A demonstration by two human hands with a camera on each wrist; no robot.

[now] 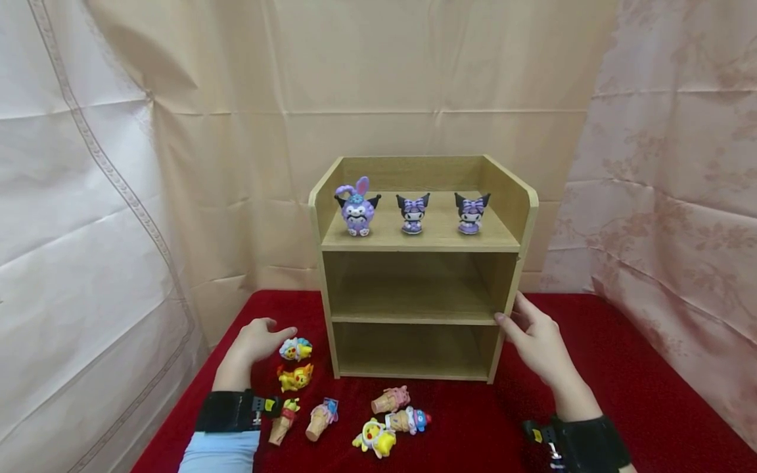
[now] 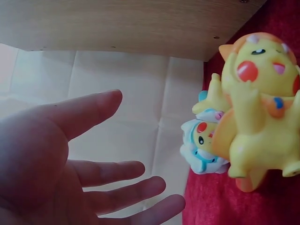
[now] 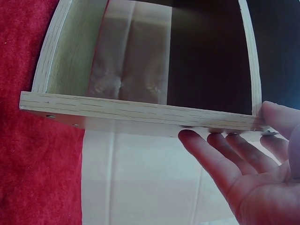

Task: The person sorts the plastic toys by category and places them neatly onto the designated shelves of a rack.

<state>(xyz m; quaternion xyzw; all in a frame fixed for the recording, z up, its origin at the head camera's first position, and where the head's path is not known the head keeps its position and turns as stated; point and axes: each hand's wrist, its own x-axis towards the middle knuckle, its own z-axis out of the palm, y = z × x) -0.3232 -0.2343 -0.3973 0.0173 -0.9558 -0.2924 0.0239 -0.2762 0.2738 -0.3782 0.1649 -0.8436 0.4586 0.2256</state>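
My left hand (image 1: 258, 343) hovers with fingers spread beside a yellow figurine in a white-and-blue costume (image 1: 296, 349). An orange-and-yellow figurine (image 2: 267, 112) lies nearest in the left wrist view, overlapping the white-and-blue one there. My right hand (image 1: 539, 335) grips the right side panel of a small wooden shelf (image 1: 414, 315), thumb at the front edge by the middle board and fingers against the outer face. On the top board stand a purple figurine with bunny ears (image 1: 357, 209) and two smaller purple figurines with black pointed ears (image 1: 412, 213).
In front of the shelf on the red cloth (image 1: 461, 427) lie several cone-shaped figurines, a pink one (image 1: 390, 399) and a blue-topped one (image 1: 408, 420) among them, beside a yellow figurine (image 1: 375, 439). Beige curtains (image 1: 236, 164) hang behind.
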